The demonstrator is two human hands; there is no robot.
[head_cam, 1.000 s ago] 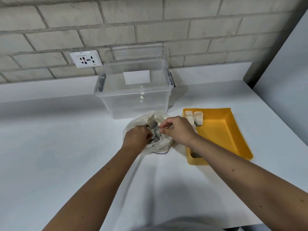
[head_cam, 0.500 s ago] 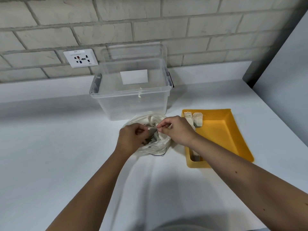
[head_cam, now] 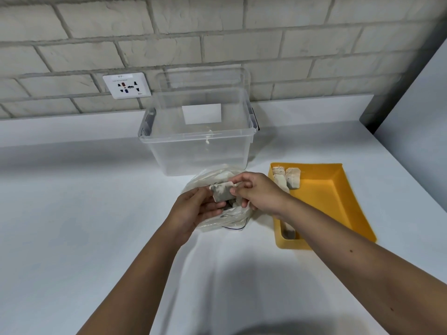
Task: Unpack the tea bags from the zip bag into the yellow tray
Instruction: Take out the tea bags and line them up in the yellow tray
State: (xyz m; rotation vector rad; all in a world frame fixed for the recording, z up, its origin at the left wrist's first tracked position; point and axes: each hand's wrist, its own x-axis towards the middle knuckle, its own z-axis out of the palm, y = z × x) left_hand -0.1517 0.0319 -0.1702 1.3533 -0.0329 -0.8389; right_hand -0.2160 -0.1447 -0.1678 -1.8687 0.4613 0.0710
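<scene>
Two hands [head_cam: 193, 211] [head_cam: 258, 192], one zip bag [head_cam: 233, 221], one yellow tray [head_cam: 338, 189], one held tea bag [head_cam: 221, 193]

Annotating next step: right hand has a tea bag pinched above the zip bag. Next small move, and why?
Probably carry the tea bag right into the yellow tray, beside the tea bags already there: the right hand pinches it above the zip bag, and the tray has bare floor.
</scene>
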